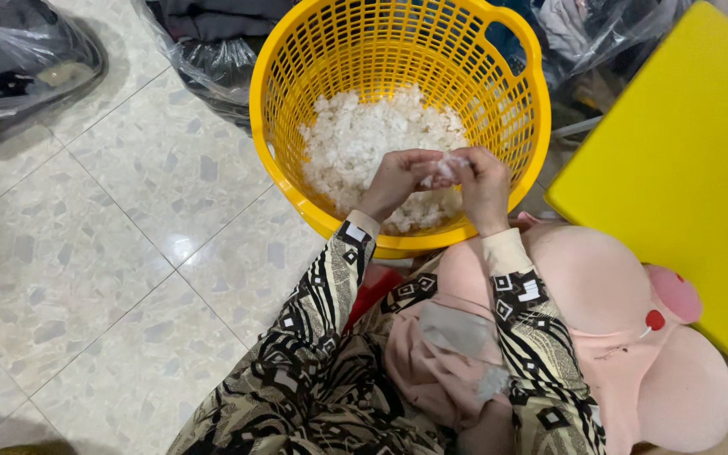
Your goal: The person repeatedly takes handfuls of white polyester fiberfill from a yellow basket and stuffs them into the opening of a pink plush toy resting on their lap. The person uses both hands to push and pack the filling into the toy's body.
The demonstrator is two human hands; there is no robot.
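Your left hand point(398, 179) and right hand point(482, 187) meet over the yellow basket point(297, 93), and both pinch the same tuft of white stuffing point(443, 168) between fingertips, each closed on it from its own side. The tuft sits just above the heap of white fluff point(364, 135) filling the basket's bottom; your wrists hide the near edge of that heap, so how far it runs toward you is unclear. On your lap rests a pink plush toy point(600, 286), partly under your right sleeve, its shape hard to read, with a grey patch point(457, 330) beside it. A yellow tabletop point(684, 168) is cut off at the right edge. Clear plastic bags point(204, 59) lie behind the basket, contents dark and indistinct, on the tiled floor point(86, 253).
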